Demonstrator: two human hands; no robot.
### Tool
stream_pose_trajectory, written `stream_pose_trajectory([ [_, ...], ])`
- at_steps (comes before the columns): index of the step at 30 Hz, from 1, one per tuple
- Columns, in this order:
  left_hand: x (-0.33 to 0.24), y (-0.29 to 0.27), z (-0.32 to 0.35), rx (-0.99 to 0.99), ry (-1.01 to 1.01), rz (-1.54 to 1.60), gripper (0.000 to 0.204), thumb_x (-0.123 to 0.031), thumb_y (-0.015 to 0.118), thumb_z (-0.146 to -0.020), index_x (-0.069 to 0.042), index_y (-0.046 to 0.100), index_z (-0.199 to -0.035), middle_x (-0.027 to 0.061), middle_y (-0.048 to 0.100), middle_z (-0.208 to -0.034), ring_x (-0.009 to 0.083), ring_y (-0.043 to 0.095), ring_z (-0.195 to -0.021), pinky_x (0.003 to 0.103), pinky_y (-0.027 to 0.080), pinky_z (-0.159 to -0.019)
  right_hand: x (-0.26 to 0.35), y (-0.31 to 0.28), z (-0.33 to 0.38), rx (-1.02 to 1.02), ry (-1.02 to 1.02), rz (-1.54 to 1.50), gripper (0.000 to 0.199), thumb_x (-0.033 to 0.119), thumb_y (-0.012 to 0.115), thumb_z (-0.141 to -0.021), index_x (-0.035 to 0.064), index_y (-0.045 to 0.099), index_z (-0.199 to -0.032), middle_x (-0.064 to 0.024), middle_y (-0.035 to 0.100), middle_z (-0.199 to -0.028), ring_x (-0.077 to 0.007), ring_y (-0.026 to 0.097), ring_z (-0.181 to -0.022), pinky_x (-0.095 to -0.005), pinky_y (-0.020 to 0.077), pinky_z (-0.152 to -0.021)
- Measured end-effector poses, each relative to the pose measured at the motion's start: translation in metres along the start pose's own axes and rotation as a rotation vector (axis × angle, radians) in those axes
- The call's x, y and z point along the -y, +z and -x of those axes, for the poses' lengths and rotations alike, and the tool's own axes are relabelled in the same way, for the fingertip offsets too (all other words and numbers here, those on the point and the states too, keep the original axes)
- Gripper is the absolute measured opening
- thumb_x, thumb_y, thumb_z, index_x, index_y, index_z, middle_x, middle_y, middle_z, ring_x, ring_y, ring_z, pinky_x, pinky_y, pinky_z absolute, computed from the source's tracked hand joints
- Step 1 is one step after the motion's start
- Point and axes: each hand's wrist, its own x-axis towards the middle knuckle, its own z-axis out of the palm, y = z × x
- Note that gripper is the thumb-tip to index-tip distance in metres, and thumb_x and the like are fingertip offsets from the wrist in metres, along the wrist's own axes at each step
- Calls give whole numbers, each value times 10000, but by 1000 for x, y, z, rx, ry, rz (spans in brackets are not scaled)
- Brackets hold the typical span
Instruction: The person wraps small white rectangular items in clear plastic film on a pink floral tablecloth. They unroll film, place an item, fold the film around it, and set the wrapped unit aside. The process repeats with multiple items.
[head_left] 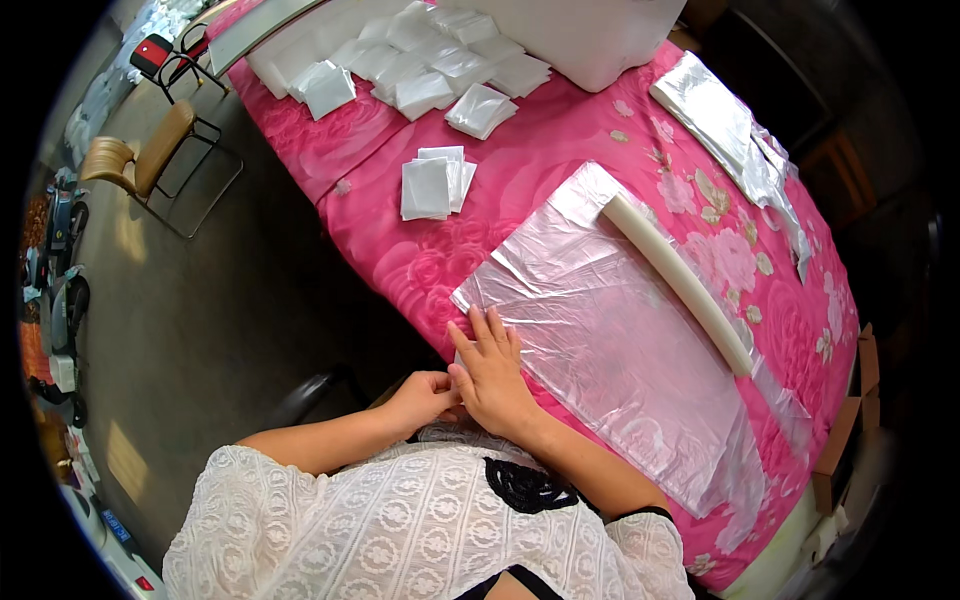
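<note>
My right hand [490,378] lies with its fingers stretched and apart on the near left edge of a stack of clear plastic sheets or bags [610,320]. Close beside it, at the table's edge, my left hand [424,398] is closed in a pinch. What it grips, if anything, is hidden behind my right hand's thumb and palm. A long cream-coloured, slightly bowed bar [680,280] rests across the far right side of the plastic. The plastic's near right end lies crumpled and loose.
A pink floral cloth [375,240] covers the table. Small folded plastic packets [438,183] sit left of centre, with several more piles behind near a white box [590,40]. Silvery folded plastic [705,110] lies far right. Chairs [160,150] stand at left, cardboard boxes [838,455] at right.
</note>
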Motion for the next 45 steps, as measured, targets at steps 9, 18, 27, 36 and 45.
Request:
stream_pose_trajectory([
  [9,-107,-80,-20,-435,857,-571,212,-128,683,-760,-6,638,-928,100,648,-824,157,637,-768,277,502,-677,-2,-57,-97,-122,-100,-65,125,146,675,-742,28,640,-762,-115,624,-956,-265,555,-930,-380,432,-826],
  [18,-138,-146,-153,-593,650,-181,667,-264,700,-757,118,407,-1218,225,563,-1123,244,584,-1013,333,484,-828,-40,-40,-215,-244,287,-320,186,141,685,-742,-32,628,-781,-110,637,-669,-154,608,-583,-278,470,-545],
  [27,-164,-138,-151,-537,525,-494,754,-404,714,-712,107,444,-1196,237,570,-1114,291,594,-994,354,468,-852,-51,-36,-210,-245,312,-409,192,156,696,-728,-14,621,-777,-73,633,-673,-136,592,-581,-269,466,-559],
  [36,-174,-134,-142,-464,447,-400,806,-445,726,-695,69,426,-1239,233,544,-1168,299,557,-1065,348,455,-880,-86,-103,-192,-476,391,-14,288,155,677,-699,-24,577,-900,-138,586,-797,-231,572,-711,-328,468,-642],
  [45,-177,-115,-140,-720,575,-894,829,-336,772,-607,60,406,-1236,241,536,-1170,334,542,-1085,387,448,-893,-43,-50,-187,-575,12,177,478,81,663,-709,-31,487,-1139,-211,528,-1011,-367,527,-947,-415,439,-830],
])
